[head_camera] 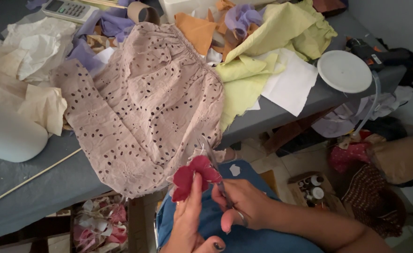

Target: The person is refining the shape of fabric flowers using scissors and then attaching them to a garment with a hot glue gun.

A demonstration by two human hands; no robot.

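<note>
Both hands work low in the view, over a lap in blue denim point(244, 234): the left hand point(190, 220) rises palm inward with its fingers stretched up, pinching a small piece of dark red fabric point(194, 177) shaped like petals, while the right hand point(244, 204) is closed around the handles of a pair of scissors point(218, 175), whose blades angle up and left to meet the red piece at its right edge. The right forearm comes in from the lower right corner, the wrist bent toward the left hand, and the two hands sit just beside each other. Above them a grey bench point(42, 187) runs across the view, crowded with cloth. A dusty pink eyelet garment point(140, 103) with a gathered edge lies spread across its middle and hangs over the near edge, close to the red piece. Pale yellow-green fabric point(262, 51) is heaped to its right, with orange point(194, 28) and lilac scraps point(239, 16) behind and a white sheet point(288, 84) draped over the rim. A round white lid point(344, 71) rests near the right end, crumpled cream paper point(33, 51) at the left, a calculator point(68, 8) at the far edge, and a thin wooden stick point(28, 180) lies slantwise. Below the bench a box of pink and white scraps point(101, 225) stands on the floor, with small bottles point(312, 185) in a box to the right.
</note>
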